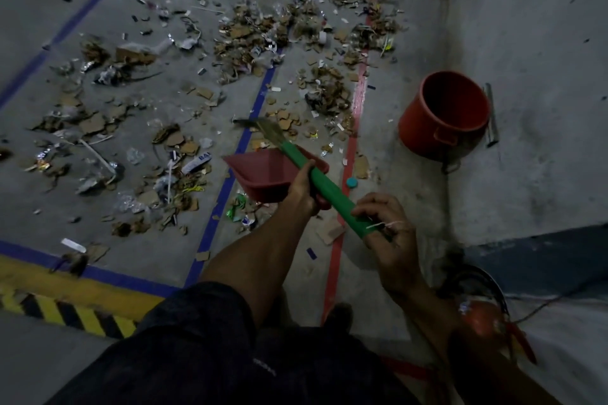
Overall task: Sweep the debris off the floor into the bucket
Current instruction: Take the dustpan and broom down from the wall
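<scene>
A person stands over a floor (184, 240) strewn with debris (250, 39). The left hand (304, 182) curls around a red dustpan (263, 174) and the green broom (324, 187) handle together. The right hand (385, 223) grips the handle's end. An empty bucket (444, 115) stands ahead of the right hand. Best next: lower the dustpan flat, then sweep short strokes toward it.
</scene>
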The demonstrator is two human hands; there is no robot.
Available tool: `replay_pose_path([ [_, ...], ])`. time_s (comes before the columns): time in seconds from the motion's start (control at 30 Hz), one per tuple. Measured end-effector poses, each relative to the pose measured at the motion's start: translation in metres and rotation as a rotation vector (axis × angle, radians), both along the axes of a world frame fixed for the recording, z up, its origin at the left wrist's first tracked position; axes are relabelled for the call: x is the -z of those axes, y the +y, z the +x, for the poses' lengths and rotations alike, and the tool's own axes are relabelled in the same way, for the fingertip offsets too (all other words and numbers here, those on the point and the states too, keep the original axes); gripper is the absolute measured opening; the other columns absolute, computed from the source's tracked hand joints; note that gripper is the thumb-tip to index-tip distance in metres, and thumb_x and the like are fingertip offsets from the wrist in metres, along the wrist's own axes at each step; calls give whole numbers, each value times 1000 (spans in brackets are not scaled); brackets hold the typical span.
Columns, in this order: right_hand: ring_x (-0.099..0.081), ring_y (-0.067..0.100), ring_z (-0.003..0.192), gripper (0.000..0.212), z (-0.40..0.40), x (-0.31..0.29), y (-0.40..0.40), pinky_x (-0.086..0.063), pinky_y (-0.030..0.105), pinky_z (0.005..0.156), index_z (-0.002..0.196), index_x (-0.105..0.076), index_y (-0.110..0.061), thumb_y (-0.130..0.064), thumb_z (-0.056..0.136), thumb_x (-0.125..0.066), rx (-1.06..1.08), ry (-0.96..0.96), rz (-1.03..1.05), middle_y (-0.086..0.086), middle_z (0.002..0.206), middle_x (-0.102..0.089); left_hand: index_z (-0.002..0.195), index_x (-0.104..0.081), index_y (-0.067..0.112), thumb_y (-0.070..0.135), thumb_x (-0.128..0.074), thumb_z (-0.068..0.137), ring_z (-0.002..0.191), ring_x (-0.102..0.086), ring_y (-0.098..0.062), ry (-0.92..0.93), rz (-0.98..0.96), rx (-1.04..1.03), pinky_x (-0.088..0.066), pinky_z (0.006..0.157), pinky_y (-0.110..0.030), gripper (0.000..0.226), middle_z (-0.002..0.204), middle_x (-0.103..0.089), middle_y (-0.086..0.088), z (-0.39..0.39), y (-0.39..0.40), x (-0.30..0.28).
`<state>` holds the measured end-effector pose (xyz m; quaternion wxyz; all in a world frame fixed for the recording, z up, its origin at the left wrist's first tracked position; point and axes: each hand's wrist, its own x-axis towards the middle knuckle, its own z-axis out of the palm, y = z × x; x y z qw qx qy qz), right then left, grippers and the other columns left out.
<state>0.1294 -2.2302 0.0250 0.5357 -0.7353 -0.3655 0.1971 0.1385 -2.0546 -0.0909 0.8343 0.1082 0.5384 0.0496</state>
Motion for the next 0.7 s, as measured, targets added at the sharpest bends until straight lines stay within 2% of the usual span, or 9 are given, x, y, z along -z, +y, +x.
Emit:
replay_pose_path([
  [0.13, -54, -11, 104, 17, 8, 9, -16, -47, 10, 82, 80, -73, -21, -17, 79, -56, -57, 263, -153, 0, 123, -54, 104, -57, 10, 36, -76, 77, 63, -53, -20, 95, 161, -70, -43, 62, -32, 42, 76, -55, -7, -2, 12, 7],
  [0.2, -58, -5, 110, 20, 13, 9, -20, -51, 20, 85, 86, -79, -26, -36, 82, -63, -119, 505, -174, -3, 137, -50, 96, -57, 7, 32, -77, 76, 60, -56, -22, 144, 252, -113, -47, 58, -32, 38, 73, -57, -8, -5, 17, 13],
  [0.3, -58, 16, 122, 59, 27, 9, -24, -54, 35, 90, 107, -74, -2, -42, 64, -84, -197, 1032, -129, 0, 147, -44, 87, -56, 10, 27, -80, 73, 63, -62, -26, 207, 343, -191, -56, 63, -41, 33, 75, -62, -10, -11, 22, 18],
  [0.37, -50, 26, 131, 76, 38, 7, -27, -50, 42, 99, 123, -62, 7, -28, 60, -86, -320, 1215, -145, -4, 152, -40, 87, -57, 10, 23, -81, 73, 70, -64, -28, 223, 391, -249, -58, 71, -47, 30, 79, -63, -9, -14, 26, 19],
  [0.43, -40, 30, 138, 75, 46, 4, -27, -41, 47, 109, 132, -52, 10, -14, 64, -71, -408, 1262, -163, -2, 157, -31, 93, -60, 5, 19, -80, 75, 72, -65, -27, 237, 451, -294, -59, 72, -45, 31, 79, -64, -9, -18, 27, 21],
  [0.47, -35, 32, 141, 79, 48, 3, -28, -35, 49, 112, 135, -48, 11, -17, 65, -71, -429, 1280, -165, 1, 159, -28, 95, -61, 3, 19, -80, 75, 67, -64, -25, 244, 472, -306, -59, 65, -40, 32, 76, -63, -7, -21, 27, 21],
  [0.57, -31, 26, 144, 95, 47, 4, -28, -30, 49, 115, 131, -51, 12, -57, 70, -76, -442, 1320, -164, 3, 158, -31, 81, -60, 6, 16, -82, 70, 53, -63, -20, 250, 485, -332, -53, 46, -28, 26, 70, -63, -7, -29, 26, 18],
  [0.63, -49, 18, 131, 89, 45, 5, -21, -47, 42, 103, 113, -68, 6, -71, 69, -66, -388, 1306, -258, -2, 149, -46, 84, -60, 6, 14, -81, 71, 60, -67, -25, 236, 490, -330, -58, 53, -35, 26, 80, -67, -13, -33, 27, 19],
  [0.7, -65, 19, 100, 63, 39, 7, -9, -57, 37, 81, 92, -68, -2, -61, 70, -69, -316, 1099, -444, 5, 130, -60, 91, -61, 4, 13, -80, 73, 77, -69, -33, 234, 497, -329, -61, 67, -46, 28, 90, -68, -18, -36, 27, 19],
])
